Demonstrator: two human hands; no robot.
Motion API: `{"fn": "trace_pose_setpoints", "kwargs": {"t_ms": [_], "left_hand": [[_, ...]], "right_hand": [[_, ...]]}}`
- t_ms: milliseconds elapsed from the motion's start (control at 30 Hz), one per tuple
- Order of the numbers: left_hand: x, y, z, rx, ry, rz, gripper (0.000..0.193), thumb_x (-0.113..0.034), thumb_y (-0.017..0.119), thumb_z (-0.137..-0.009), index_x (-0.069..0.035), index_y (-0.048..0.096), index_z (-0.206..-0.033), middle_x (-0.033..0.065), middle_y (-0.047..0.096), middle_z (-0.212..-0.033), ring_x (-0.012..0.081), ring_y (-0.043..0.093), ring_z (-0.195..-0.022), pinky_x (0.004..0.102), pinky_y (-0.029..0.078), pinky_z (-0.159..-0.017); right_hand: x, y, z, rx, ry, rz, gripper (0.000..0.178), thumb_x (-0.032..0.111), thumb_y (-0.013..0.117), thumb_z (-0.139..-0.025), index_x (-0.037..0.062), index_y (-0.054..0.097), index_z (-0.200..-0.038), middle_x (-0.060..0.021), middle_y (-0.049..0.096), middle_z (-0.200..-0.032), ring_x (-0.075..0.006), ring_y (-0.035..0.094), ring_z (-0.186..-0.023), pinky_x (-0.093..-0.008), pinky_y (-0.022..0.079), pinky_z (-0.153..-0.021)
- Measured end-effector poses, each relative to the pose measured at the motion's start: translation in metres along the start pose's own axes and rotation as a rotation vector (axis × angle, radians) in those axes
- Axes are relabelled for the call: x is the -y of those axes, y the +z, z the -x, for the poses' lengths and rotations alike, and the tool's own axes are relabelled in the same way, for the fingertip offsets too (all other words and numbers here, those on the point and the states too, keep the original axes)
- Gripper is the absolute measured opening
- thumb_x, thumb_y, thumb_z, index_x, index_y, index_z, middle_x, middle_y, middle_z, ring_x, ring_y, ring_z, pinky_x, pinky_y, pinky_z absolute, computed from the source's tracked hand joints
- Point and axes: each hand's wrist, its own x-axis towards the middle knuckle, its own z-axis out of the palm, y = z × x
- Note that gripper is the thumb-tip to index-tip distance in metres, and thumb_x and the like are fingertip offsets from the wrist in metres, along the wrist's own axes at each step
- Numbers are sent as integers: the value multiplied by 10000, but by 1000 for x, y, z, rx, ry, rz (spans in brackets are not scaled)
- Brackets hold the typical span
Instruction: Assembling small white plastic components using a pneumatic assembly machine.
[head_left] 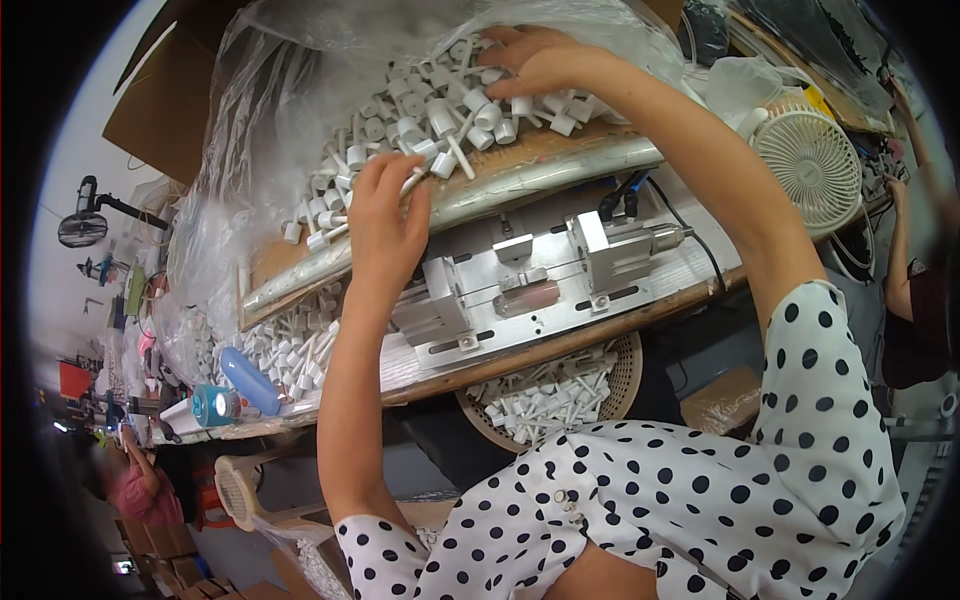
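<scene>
A person in a polka-dot garment works at a cluttered desk [560, 345], both hands among small white plastic pump parts [430, 120] heaped on a clear plastic bag [260, 150]. The right hand [535, 60], fingers curled, reaches into the far side of the heap and rests on the pieces; whether it grips one cannot be told. The left hand [385, 220] is closed around a thin white stemmed part [410, 183] at the near edge of the heap. Just below sits a metal fixture [530, 280] holding a pinkish tube. A round basket [560, 395] of more white parts lies under the desk edge; a small white fan [810, 160] stands at right.
</scene>
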Motion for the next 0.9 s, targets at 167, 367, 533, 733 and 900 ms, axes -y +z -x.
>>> {"fn": "trace_pose_setpoints", "kwargs": {"t_ms": [167, 367, 533, 733, 900], "left_hand": [[4, 28, -27, 29, -17, -131, 240, -37, 560, -740, -36, 587, -978, 151, 548, -955, 327, 527, -904, 398, 426, -789], [10, 22, -46, 309, -103, -293, 176, -103, 576, -732, -11, 605, -878, 165, 604, -825, 335, 574, -789, 388, 442, -715], [7, 10, -61, 421, -309, -122, 165, -164, 615, -741, -19, 610, -820, 50, 593, -716, 127, 573, -623, 253, 439, -534], [13, -26, -49, 415, -878, 594, 199, -184, 615, -791, -14, 610, -894, 37, 562, -737, 89, 530, -568, 176, 363, -411], [19, -36, -14, 146, -1079, 1111, 231, -111, 655, -773, 42, 581, -929, 79, 573, -810, 142, 562, -592, 175, 453, -454]], "right_hand": [[8, -8, 31, -208, -122, 133, 400, 415, 572, -753, 145, 617, -1044, -97, 505, -1215, -309, 547, -977, -380, 456, -823], [38, -24, 64, -386, -219, -2, 233, 242, 687, -630, 88, 643, -800, -84, 638, -822, -263, 601, -844, -365, 485, -674], [43, -16, 77, -38, -149, 178, 211, 211, 692, -666, 59, 606, -784, -60, 614, -784, -239, 582, -775, -358, 468, -646], [37, -14, 75, -88, -206, 159, 221, 236, 606, -709, 35, 655, -785, -164, 620, -725, -287, 616, -726, -363, 478, -643], [26, -21, 92, -336, -163, -558, 249, 246, 492, -783, 42, 633, -793, -168, 621, -777, -316, 598, -745, -394, 462, -663]]}}
